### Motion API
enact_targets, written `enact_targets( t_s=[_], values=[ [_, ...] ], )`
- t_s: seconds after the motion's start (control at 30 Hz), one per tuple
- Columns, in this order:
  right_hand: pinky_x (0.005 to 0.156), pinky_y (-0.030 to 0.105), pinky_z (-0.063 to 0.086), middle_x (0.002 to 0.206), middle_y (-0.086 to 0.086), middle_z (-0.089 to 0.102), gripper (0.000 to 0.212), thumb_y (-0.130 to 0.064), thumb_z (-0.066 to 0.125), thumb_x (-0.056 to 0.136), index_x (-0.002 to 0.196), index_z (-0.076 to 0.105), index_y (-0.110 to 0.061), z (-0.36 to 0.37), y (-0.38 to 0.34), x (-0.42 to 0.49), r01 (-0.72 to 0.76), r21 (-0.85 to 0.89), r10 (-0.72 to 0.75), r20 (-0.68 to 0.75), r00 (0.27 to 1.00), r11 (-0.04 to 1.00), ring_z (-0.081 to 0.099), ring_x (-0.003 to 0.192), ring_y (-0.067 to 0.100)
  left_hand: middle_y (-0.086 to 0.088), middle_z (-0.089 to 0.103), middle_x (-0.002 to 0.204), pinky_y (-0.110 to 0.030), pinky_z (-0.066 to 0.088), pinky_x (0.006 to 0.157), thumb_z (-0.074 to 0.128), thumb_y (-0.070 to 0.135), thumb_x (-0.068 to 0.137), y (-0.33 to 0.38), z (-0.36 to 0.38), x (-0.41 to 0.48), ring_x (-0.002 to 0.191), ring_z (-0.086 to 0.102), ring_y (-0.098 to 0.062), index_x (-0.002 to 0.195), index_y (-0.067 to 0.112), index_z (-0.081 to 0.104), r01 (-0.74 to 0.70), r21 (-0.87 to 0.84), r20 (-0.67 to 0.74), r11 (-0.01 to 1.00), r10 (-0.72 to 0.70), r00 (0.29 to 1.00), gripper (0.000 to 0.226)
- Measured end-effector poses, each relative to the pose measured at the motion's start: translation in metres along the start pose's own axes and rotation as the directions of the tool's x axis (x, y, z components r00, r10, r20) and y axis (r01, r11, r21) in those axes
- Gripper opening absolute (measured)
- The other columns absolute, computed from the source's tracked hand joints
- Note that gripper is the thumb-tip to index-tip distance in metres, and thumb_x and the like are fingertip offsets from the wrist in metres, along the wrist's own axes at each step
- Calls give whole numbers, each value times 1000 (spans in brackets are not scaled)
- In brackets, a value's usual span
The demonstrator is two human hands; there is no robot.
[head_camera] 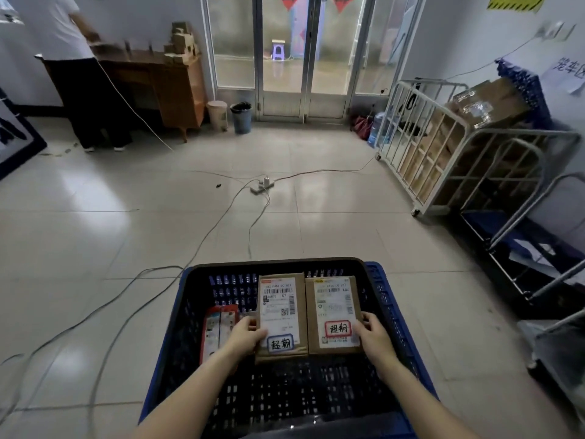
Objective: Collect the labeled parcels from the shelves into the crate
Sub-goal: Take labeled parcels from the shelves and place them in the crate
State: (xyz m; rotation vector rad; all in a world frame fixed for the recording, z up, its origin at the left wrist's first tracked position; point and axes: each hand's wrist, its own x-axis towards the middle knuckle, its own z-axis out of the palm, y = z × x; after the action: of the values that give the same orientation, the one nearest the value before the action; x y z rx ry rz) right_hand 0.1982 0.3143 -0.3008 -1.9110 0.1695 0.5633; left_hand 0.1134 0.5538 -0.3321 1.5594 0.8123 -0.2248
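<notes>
Here both brown cardboard parcels lie side by side in the dark slotted plastic crate (373,299), long axes pointing away. Left hand (245,335) grips the blue-stickered parcel (281,315) by its left edge; right hand (372,335) grips the red-stickered parcel (332,312) by its right edge.

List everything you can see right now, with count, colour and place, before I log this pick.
crate: one, blue and black, on the floor in front
parcels: two, brown cardboard, side by side in the crate; left one has a blue-framed label, right one a red-framed label
packet: one, red and white, at the crate's left wall
power strip: one, white, mid-floor, cables running off
bins: two, beige and blue, by the glass doors
roll cage: one, white, at right, holding boxes
desk: one, wooden, far left, a person beside it
left hand: on the left parcel
right hand: on the right parcel
</notes>
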Motion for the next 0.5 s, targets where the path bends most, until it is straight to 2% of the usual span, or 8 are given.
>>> enact_targets(
  t_s=[0.1, 0.23, 0.37, 0.5],
  values=[
    [82, 38, 55, 111, 7, 61, 46, -26, 52, 93, 135, 40, -11, 5, 13, 36, -61, -29, 61, 8, 998, 998, 64, 92, 17, -21, 60, 120, -39, 54, 86, 56, 4, 89, -7, 10, 35, 98, 64, -29, 125, -1, 45, 79, 16, -4, 997, -79, 997, 37],
    [77, 37, 57, 112, 8, 60, 42, -21, 49, 93, 133, 40, -13, 19, 34, 81, -149, -63, 149, -11, 989, 987, 65, 89, 18, -15, 61, 116, -30, 53, 80, 55, 5, 89, -18, 24, 70, 92, 61, -22, 124, 0, 47, 164, 63, -3, 984, -164, 986, 35],
    [77, 36, 55, 108, 6, 60, 38, -16, 44, 96, 133, 40, -11, 31, 50, 113, -216, -81, 214, -24, 976, 973, 63, 91, 21, -16, 61, 123, -41, 47, 99, 57, 12, 90, -30, 34, 95, 109, 60, -28, 128, 1, 50, 211, 95, -8, 973, -211, 977, 40],
    [87, 43, 51, 122, 12, 56, 46, -15, 40, 98, 142, 27, -18, 28, 64, 131, -237, -91, 230, -81, 970, 967, 60, 100, 27, -15, 60, 123, -35, 46, 94, 60, 22, 90, -24, 45, 110, 112, 57, -29, 129, 2, 48, 228, 116, 8, 967, -230, 973, 45]
  ],
)
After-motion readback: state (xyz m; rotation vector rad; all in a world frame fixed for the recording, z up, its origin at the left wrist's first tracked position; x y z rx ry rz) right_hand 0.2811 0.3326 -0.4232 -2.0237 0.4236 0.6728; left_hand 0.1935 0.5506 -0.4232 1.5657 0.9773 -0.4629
